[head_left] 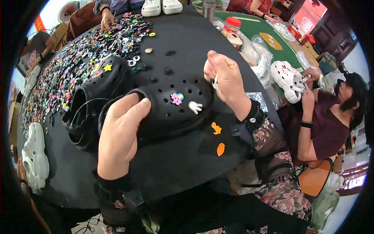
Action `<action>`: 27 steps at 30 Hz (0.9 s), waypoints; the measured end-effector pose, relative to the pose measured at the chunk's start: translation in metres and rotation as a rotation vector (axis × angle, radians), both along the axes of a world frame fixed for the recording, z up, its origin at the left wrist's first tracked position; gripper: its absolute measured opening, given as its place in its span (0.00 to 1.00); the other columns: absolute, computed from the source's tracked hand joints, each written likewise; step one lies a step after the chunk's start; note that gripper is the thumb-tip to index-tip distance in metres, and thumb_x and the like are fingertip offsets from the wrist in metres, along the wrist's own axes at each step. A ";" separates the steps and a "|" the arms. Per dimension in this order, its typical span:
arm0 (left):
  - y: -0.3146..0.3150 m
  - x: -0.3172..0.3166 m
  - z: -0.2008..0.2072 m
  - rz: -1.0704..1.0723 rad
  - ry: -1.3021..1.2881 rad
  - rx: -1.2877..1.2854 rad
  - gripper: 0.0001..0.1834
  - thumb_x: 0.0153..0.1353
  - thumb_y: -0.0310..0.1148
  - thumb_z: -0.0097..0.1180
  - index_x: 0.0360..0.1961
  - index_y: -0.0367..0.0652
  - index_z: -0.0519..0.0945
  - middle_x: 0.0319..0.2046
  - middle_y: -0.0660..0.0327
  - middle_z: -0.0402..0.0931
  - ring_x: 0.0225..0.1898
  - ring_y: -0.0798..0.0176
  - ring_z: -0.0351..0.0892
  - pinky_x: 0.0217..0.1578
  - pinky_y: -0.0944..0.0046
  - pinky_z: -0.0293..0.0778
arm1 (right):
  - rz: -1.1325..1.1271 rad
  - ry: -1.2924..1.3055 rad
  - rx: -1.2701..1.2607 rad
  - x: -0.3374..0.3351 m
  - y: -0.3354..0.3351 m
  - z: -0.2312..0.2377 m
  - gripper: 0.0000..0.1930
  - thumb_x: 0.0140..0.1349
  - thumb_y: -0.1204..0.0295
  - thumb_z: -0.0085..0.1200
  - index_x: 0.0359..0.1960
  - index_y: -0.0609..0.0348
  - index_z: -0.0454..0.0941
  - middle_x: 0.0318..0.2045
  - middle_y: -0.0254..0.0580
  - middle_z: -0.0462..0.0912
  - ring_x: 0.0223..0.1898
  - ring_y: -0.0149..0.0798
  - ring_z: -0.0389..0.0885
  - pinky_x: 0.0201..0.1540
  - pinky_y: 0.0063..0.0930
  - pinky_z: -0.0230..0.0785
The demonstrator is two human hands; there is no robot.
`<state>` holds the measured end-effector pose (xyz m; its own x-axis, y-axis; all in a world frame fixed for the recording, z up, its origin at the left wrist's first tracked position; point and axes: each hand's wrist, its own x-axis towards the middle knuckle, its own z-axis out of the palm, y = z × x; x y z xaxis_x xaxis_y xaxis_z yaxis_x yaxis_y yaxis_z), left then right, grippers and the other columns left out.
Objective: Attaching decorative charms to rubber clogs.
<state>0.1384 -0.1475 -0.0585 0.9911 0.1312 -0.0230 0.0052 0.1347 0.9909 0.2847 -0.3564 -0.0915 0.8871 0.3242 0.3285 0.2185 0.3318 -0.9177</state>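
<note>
My left hand (124,126) grips a black clog (157,115) at its opening, thumb on top and fingers hidden inside. On the clog's holed upper sit a pink and multicoloured charm (177,98) and a white glove-shaped charm (194,107). Just beyond the toe, my right hand (225,76) is closed in a fist; whatever it may hold is hidden. A second black clog (117,84) lies to the left, carrying a yellow star charm (107,68) and a rainbow-coloured one. Near the table's right edge lie an orange dinosaur-shaped charm (216,128) and an orange oval piece (221,149).
Loose charms (78,66) spread in a large heap over the black table's (171,167) far left, where another person's hand (106,19) reaches in. White clogs (36,156) stand at the left edge and far side. On the right, a co-worker holds a white clog (286,80).
</note>
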 end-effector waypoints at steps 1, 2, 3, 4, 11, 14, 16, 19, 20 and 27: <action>-0.004 -0.001 -0.001 -0.005 0.002 -0.002 0.10 0.62 0.28 0.51 0.24 0.37 0.75 0.24 0.71 0.69 0.28 0.77 0.64 0.29 0.71 0.61 | -0.005 0.002 -0.002 0.000 -0.002 0.002 0.21 0.70 0.59 0.48 0.17 0.52 0.68 0.15 0.26 0.65 0.18 0.21 0.59 0.20 0.22 0.53; -0.010 -0.003 0.001 -0.005 -0.007 -0.082 0.08 0.62 0.28 0.50 0.32 0.32 0.76 0.30 0.66 0.74 0.34 0.73 0.70 0.36 0.70 0.65 | 0.019 0.081 0.045 0.000 -0.003 0.004 0.20 0.69 0.60 0.48 0.18 0.52 0.67 0.15 0.27 0.65 0.17 0.22 0.60 0.20 0.22 0.54; -0.014 -0.006 0.006 -0.003 -0.023 -0.159 0.12 0.62 0.27 0.49 0.40 0.28 0.78 0.37 0.60 0.79 0.40 0.70 0.75 0.44 0.69 0.69 | 0.047 0.152 0.095 -0.001 -0.005 0.009 0.20 0.69 0.60 0.48 0.18 0.51 0.67 0.15 0.28 0.66 0.17 0.24 0.60 0.20 0.22 0.54; -0.014 -0.009 0.008 -0.008 -0.027 -0.160 0.12 0.62 0.27 0.49 0.40 0.28 0.78 0.37 0.60 0.79 0.40 0.70 0.75 0.44 0.69 0.69 | 0.042 0.148 0.094 -0.001 -0.007 0.012 0.20 0.69 0.60 0.48 0.18 0.51 0.67 0.15 0.28 0.66 0.17 0.24 0.60 0.20 0.22 0.54; -0.009 -0.019 0.002 -0.084 -0.051 -0.137 0.22 0.63 0.27 0.49 0.55 0.22 0.70 0.52 0.50 0.76 0.53 0.61 0.74 0.58 0.65 0.64 | 0.060 0.211 0.119 0.013 -0.008 0.002 0.21 0.69 0.59 0.48 0.18 0.51 0.66 0.15 0.29 0.66 0.16 0.24 0.61 0.19 0.22 0.54; -0.009 -0.020 0.002 -0.098 -0.060 -0.160 0.23 0.63 0.27 0.49 0.56 0.22 0.69 0.53 0.50 0.75 0.54 0.60 0.74 0.59 0.64 0.64 | -0.081 0.065 -0.093 0.021 -0.015 -0.001 0.21 0.69 0.58 0.49 0.18 0.53 0.69 0.15 0.32 0.69 0.16 0.26 0.64 0.19 0.25 0.56; -0.010 -0.020 0.001 -0.099 -0.056 -0.155 0.23 0.63 0.28 0.50 0.56 0.21 0.69 0.53 0.50 0.75 0.54 0.60 0.74 0.59 0.64 0.63 | -0.189 -0.064 -0.242 0.025 -0.016 -0.005 0.22 0.68 0.57 0.50 0.18 0.56 0.71 0.15 0.36 0.70 0.16 0.28 0.66 0.19 0.28 0.58; -0.013 -0.021 0.002 -0.084 -0.050 -0.074 0.25 0.63 0.30 0.46 0.57 0.22 0.68 0.54 0.47 0.75 0.55 0.57 0.75 0.59 0.63 0.65 | -0.372 -0.450 -0.878 0.030 -0.017 -0.013 0.22 0.65 0.55 0.50 0.24 0.63 0.75 0.22 0.58 0.76 0.25 0.55 0.77 0.31 0.44 0.67; -0.014 -0.020 0.001 -0.084 -0.051 -0.073 0.25 0.63 0.31 0.46 0.57 0.22 0.68 0.54 0.47 0.75 0.55 0.57 0.75 0.59 0.63 0.65 | -0.375 -0.447 -0.879 0.030 -0.018 -0.016 0.22 0.65 0.55 0.50 0.24 0.63 0.75 0.22 0.58 0.76 0.25 0.55 0.77 0.31 0.44 0.67; -0.013 -0.020 0.004 -0.069 -0.046 -0.076 0.25 0.63 0.31 0.48 0.57 0.22 0.69 0.54 0.47 0.75 0.55 0.58 0.75 0.59 0.63 0.64 | -0.287 -0.481 -1.105 0.032 -0.017 -0.015 0.23 0.66 0.53 0.48 0.26 0.63 0.76 0.27 0.59 0.79 0.33 0.63 0.77 0.38 0.52 0.68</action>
